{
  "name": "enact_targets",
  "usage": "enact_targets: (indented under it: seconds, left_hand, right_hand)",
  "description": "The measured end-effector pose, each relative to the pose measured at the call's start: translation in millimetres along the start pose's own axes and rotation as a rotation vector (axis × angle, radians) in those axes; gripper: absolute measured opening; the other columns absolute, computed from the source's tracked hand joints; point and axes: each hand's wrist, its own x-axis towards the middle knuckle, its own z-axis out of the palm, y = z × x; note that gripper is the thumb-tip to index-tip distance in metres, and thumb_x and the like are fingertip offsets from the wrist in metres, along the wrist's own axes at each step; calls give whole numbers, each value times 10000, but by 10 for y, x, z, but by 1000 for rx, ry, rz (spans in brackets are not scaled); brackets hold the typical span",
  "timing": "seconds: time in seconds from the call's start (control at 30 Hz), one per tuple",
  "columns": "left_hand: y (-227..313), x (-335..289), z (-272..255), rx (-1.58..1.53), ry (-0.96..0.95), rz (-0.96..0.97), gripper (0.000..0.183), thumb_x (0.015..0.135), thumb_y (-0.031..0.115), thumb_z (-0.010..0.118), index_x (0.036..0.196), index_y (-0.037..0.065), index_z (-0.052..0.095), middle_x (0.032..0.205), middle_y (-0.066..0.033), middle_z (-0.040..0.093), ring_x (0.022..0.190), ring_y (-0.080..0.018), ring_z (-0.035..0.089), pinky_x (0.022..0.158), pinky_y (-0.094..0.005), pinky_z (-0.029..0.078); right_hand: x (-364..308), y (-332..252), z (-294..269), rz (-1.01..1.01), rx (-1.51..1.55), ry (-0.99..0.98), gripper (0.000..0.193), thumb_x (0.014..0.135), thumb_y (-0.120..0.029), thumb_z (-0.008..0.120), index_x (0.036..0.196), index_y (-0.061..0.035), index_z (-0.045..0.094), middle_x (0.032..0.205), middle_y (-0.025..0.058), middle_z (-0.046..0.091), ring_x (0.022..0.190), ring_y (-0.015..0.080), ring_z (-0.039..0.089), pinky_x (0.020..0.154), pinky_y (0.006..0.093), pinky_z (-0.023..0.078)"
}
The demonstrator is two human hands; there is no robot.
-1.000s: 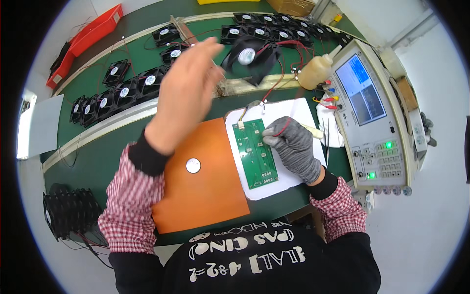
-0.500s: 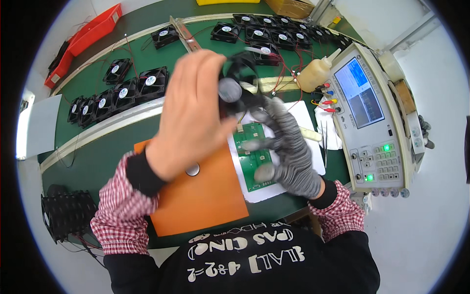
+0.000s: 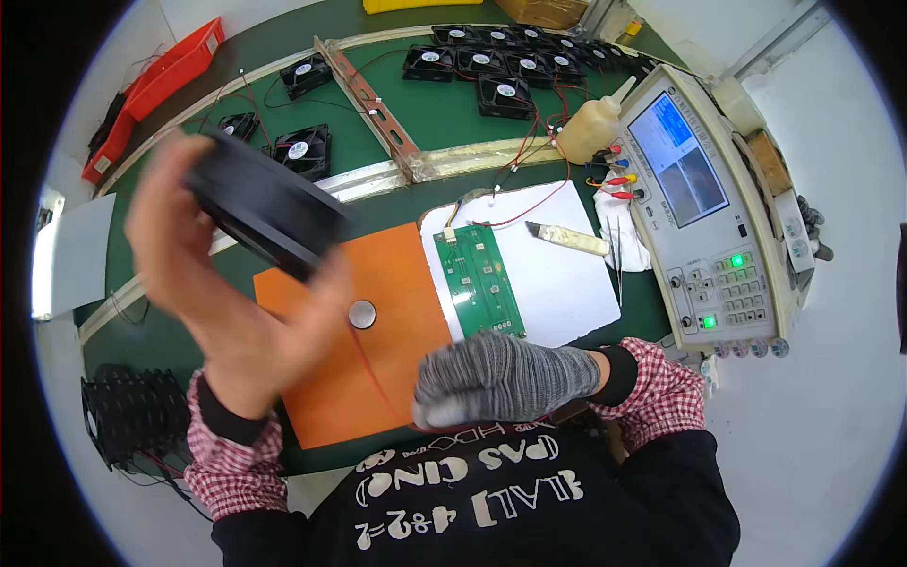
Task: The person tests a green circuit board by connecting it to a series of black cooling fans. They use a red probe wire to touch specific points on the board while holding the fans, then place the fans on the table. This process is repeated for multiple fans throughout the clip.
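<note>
My bare left hand (image 3: 236,331) grips a black square cooling fan (image 3: 269,203), raised and tilted above the left part of an orange mat (image 3: 416,293); both are smeared by motion. From the fan side a thin red wire (image 3: 370,370) runs down to my right hand (image 3: 505,378). That hand wears a grey knitted glove, its fingers closed around the wire by the mat's near edge. Just beyond the glove lies a green circuit board (image 3: 480,279) on white card (image 3: 567,298). A round silver disc (image 3: 362,314) rests on the mat.
A tester with a lit screen (image 3: 680,161) stands at right, beside a cream squeeze bottle (image 3: 588,130), tweezers (image 3: 617,255) and a tape-wrapped tool (image 3: 570,238). More fans (image 3: 505,94) sit at the back; stacked fans (image 3: 135,416) are at left. A slotted metal rail (image 3: 373,109) crosses the bench.
My left hand has swung left and toward me with the fan. My right hand has left the fan area, come down near my body and closed on the red wire.
</note>
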Motion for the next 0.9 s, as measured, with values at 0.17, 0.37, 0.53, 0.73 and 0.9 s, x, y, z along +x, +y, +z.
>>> enact_targets:
  seconds: [0.17, 0.37, 0.53, 0.73, 0.9]
  left_hand:
    - [-421, 202, -292, 213, 94, -247, 600, 748, 161, 800, 1291, 102, 551, 1244, -112, 476, 1016, -194, 585, 832, -297, 504]
    - [224, -297, 7, 119, -293, 13, 731, 604, 239, 884, 1201, 61, 502, 1290, -182, 435, 1233, -309, 461, 993, -421, 431]
    - [-82, -147, -219, 283, -143, -17, 719, 633, 197, 875, 1212, 48, 475, 1308, -149, 456, 1115, -246, 523, 905, -341, 491]
    - [-795, -51, -377, 496, 199, -167, 571, 679, 295, 888, 1080, 16, 593, 1040, -117, 628, 1024, -266, 577, 868, -355, 462]
    - [-1236, -188, -624, 54, 236, -613, 338, 874, 359, 729, 933, 38, 639, 854, 15, 585, 802, -97, 537, 727, -246, 435]
  right_hand:
    - [-237, 93, -69, -167, -214, 221, 244, 912, -164, 667, 1117, -32, 646, 1003, 107, 669, 922, 259, 654, 815, 338, 515]
    - [70, 0, 75, -344, -469, 542, 619, 926, -208, 654, 1461, -62, 378, 1316, 173, 557, 1051, 282, 641, 900, 357, 519]
    - [-96, 18, -8, 147, -116, 316, 384, 954, -211, 620, 1261, 8, 555, 1095, 134, 660, 858, 198, 661, 749, 298, 540]
    - [-222, 305, -124, -31, -298, -13, 151, 903, -158, 659, 981, -30, 676, 839, 80, 657, 833, 217, 654, 767, 338, 504]
    - [-352, 93, -466, 97, -262, 226, 120, 861, -122, 709, 953, -46, 723, 840, 30, 679, 799, 140, 647, 732, 299, 509]
